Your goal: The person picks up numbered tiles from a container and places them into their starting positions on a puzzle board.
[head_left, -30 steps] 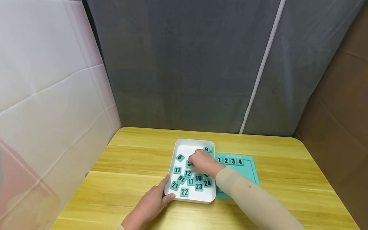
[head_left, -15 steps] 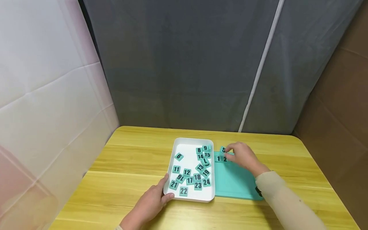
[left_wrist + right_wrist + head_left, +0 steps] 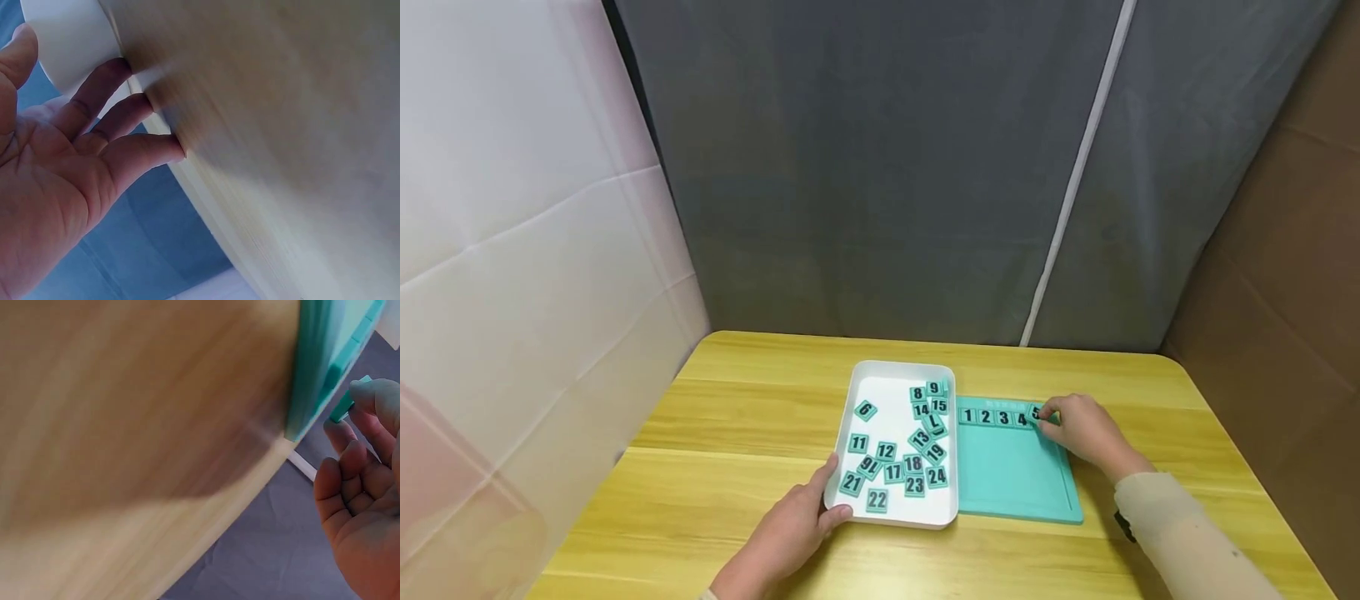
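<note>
Between thumb and fingertips my right hand pinches a teal number tile marked 5. It holds the tile, slightly tilted, at the right end of the row of tiles 1 to 4 on the teal board. In the right wrist view, the pinched tile is seen edge-on above the board's edge. My left hand holds the near left corner of a white tray, thumb at the front rim, index finger along the left side. In the left wrist view, several fingertips touch the tabletop.
Several loose number tiles lie scattered in the tray, some crowded or overlapping at its right side. The tray stands against the board's left edge. A wooden table carries both, with a grey curtain behind it and fabric walls at both sides.
My right hand has picked tile 5 from the tray and carried it rightward across the board to beside tile 4. The left hand stays at the tray's corner.
</note>
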`<control>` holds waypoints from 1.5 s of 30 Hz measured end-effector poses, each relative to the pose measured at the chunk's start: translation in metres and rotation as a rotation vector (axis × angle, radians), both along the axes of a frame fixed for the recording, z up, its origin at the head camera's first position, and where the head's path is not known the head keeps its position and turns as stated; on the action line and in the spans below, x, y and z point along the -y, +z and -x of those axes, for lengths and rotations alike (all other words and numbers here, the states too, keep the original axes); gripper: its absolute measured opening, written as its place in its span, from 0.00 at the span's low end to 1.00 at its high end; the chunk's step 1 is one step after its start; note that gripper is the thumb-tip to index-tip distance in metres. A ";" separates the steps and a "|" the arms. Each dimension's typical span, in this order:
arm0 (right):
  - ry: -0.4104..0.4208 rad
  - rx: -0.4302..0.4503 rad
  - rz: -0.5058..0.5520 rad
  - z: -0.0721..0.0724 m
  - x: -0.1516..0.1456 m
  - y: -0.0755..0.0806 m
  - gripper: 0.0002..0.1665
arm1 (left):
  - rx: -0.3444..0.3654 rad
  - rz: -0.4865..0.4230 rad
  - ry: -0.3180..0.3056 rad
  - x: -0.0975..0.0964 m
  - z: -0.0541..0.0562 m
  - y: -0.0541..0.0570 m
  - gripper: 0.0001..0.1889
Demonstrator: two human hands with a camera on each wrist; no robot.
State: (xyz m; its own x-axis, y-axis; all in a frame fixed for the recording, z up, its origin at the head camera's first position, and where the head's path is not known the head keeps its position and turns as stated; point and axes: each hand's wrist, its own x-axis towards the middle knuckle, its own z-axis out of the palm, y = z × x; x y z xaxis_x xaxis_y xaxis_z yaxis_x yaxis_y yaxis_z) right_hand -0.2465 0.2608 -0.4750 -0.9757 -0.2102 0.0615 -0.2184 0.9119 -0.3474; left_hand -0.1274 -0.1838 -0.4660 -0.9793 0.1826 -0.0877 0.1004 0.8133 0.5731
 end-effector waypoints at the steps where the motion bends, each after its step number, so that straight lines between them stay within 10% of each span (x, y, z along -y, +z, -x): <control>1: 0.000 0.000 -0.009 -0.001 -0.001 -0.002 0.06 | 0.002 0.001 0.000 0.000 0.000 -0.001 0.43; 45: 0.088 -0.214 -0.228 -0.005 0.006 -0.011 0.17 | -0.004 0.009 0.005 -0.001 0.000 -0.001 0.43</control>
State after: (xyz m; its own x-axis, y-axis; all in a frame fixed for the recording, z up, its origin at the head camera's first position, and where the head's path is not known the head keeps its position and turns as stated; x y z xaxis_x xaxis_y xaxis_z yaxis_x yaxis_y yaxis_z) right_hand -0.2410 0.2553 -0.4859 -0.9232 -0.3250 0.2054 -0.3458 0.9354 -0.0742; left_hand -0.1271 -0.1829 -0.4673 -0.9804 0.1771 -0.0859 0.0984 0.8190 0.5652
